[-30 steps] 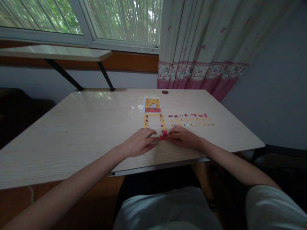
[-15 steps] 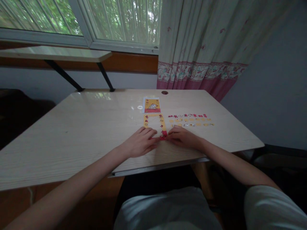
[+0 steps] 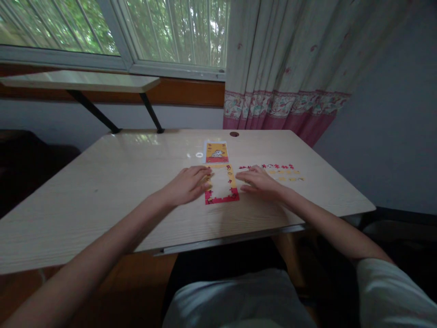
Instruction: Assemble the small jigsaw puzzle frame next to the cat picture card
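A rectangular border of joined jigsaw pieces (image 3: 222, 200), yellow above and red below, lies on the table around bare wood. My left hand (image 3: 191, 184) is at its left side, fingers apart, the tips over the upper left edge. At the right side is my right hand (image 3: 257, 182), its fingers spread beside the border and nothing seen in them. Just beyond the border lies a picture card (image 3: 217, 152) with a white animal on yellow and red. Loose jigsaw pieces (image 3: 285, 172) lie in rows to the right, partly hidden by my right hand.
The pale wooden table (image 3: 119, 196) has a cable hole (image 3: 234, 134) near its back edge. A raised shelf (image 3: 85, 81) on dark brackets stands at the back left. Behind hang a window and a long curtain (image 3: 273, 68).
Both hands have drawn back from the lower edge of the border and moved up along its sides. The red bottom row, partly covered before, is now in full view.
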`<state>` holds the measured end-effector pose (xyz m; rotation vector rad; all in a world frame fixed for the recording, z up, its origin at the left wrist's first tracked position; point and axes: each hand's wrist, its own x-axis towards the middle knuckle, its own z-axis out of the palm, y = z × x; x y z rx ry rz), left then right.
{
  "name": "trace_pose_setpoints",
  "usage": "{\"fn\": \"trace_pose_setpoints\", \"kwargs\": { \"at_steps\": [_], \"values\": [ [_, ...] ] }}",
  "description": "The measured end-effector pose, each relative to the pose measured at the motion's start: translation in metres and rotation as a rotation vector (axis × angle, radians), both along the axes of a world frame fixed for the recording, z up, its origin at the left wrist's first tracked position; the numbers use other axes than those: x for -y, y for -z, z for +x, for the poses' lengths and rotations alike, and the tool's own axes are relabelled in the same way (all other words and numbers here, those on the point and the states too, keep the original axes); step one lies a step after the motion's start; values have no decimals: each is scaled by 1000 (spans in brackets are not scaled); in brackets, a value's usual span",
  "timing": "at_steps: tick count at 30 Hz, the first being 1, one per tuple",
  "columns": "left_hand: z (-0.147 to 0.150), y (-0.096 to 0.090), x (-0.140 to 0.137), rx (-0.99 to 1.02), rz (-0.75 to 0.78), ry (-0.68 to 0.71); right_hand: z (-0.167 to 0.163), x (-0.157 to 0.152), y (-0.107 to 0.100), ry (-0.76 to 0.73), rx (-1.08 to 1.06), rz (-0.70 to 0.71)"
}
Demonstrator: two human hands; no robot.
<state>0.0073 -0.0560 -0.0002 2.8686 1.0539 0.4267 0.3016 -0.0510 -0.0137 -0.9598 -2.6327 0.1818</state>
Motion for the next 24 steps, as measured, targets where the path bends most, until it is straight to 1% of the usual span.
{"fn": "trace_pose_setpoints", "kwargs": {
  "at_steps": [2,3,7,11,14,17,20,24],
  "values": [
    [-7,-2,-15,-28,-32,-60,-2,-10,-3,79,93,-9],
    [-8,-1,-22,-48,-53,-64,-5,-14,-5,105,135,-18],
    [1,3,-40,-130,-137,-79,-23,-27,-11,117,213,-44],
    [19,7,-45,-186,-223,-103,-46,-37,-6,112,235,-40],
    [25,9,-46,-213,-272,-133,-55,-44,0,115,247,-36],
    [24,13,-48,-207,-285,-144,-57,-48,5,113,242,-33],
    [22,15,-52,-197,-302,-123,-54,-52,6,102,231,-56],
    [14,11,-51,-196,-303,-100,-45,-56,2,60,231,-100]
  ]
}}
